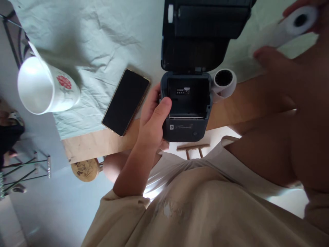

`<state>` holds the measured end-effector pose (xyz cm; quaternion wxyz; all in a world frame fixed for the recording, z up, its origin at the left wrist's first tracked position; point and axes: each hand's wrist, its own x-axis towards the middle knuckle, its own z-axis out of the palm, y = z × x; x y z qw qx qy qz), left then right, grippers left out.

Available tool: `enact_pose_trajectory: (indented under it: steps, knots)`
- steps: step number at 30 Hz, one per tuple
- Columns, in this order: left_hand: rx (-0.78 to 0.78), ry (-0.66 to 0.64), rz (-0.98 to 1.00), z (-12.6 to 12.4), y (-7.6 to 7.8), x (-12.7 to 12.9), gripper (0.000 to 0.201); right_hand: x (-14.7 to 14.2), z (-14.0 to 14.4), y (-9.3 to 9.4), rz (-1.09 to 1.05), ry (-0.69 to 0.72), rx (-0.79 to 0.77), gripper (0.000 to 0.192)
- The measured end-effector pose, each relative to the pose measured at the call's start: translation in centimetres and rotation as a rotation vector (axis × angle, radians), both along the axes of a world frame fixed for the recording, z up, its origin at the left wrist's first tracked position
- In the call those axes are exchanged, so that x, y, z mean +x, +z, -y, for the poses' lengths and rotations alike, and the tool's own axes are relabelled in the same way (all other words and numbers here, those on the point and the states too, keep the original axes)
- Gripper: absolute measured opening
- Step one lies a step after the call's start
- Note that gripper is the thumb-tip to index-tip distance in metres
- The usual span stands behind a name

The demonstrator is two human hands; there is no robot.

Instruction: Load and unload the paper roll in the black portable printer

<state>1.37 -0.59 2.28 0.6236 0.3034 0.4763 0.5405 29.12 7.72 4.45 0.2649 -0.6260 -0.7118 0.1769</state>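
Note:
In my left hand [155, 115] is a dark blue portable label printer [185, 130], gripped by its left side with the thumb over the rim. Its lid [197, 51] is swung up, and the paper bay [189, 97] inside holds no roll. My right hand [288, 70], dark and partly blurred, is at the upper right with a white paper roll [309, 20] between thumb and fingers. That roll has a dark hollow core. A second white roll [232, 85], with a black core, is close beside the printer's right edge.
A black-screened phone [125, 103] lies on the pale green cloth [102, 31], left of the printer. Farther left stands a white cup [64, 92] with a red flower mark. The wooden table edge [102, 144] runs before my lap. A round wooden stool [84, 169] is below.

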Motion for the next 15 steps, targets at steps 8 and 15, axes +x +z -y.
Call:
enact_pose_trajectory:
  steps: [8, 15]
  knots:
    - [0.038, -0.045, 0.028, -0.1, 0.1, -0.1, 0.028, -3.1, 3.1, 2.6, -0.243, -0.064, -0.003, 0.045]
    - [0.023, 0.013, 0.002, -0.1, 0.5, 0.2, 0.036, -6.4, 3.6, 1.3, 0.202, 0.417, 0.024, 0.046]
